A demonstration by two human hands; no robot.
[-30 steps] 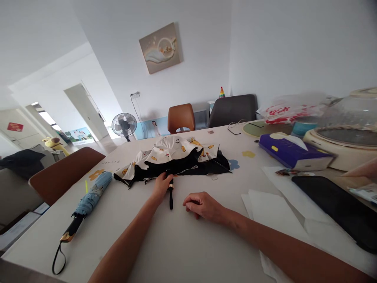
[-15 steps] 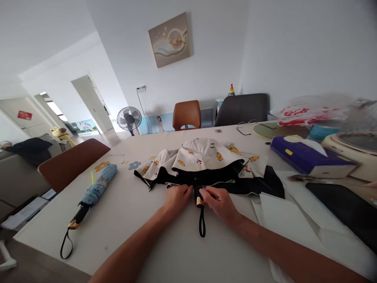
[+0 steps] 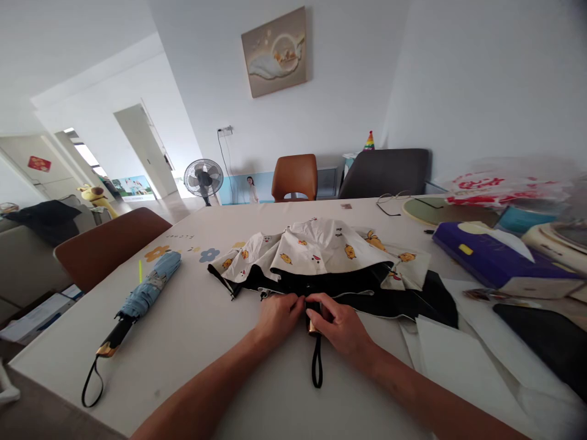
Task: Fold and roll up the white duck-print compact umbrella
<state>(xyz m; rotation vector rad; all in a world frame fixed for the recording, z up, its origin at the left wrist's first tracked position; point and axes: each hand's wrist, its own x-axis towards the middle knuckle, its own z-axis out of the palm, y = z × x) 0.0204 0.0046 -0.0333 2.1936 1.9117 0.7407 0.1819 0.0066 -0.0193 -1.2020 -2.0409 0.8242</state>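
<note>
A partly folded umbrella (image 3: 321,244), cream with small yellow cartoon figures outside and black inside, lies loosely bunched on the table before me. Its short black handle with a copper-coloured end (image 3: 313,330) points towards me, and a black wrist strap (image 3: 317,363) hangs from it. My right hand (image 3: 342,327) is closed around the handle, its index finger over the upper part. Beside it my left hand (image 3: 279,315) is closed at the canopy's near edge, fingertips against the handle's top; what they pinch is partly hidden.
On the left of the white table (image 3: 202,379) lies a furled light blue umbrella (image 3: 153,287). White sheets (image 3: 463,360), a dark flat object (image 3: 541,336), a purple tissue box (image 3: 499,253) and eyeglasses (image 3: 389,205) are on the right. Chairs (image 3: 295,174) stand around the table.
My right hand's fingers have moved up and further over the handle. My left hand stays by the canopy edge. The view has shifted slightly.
</note>
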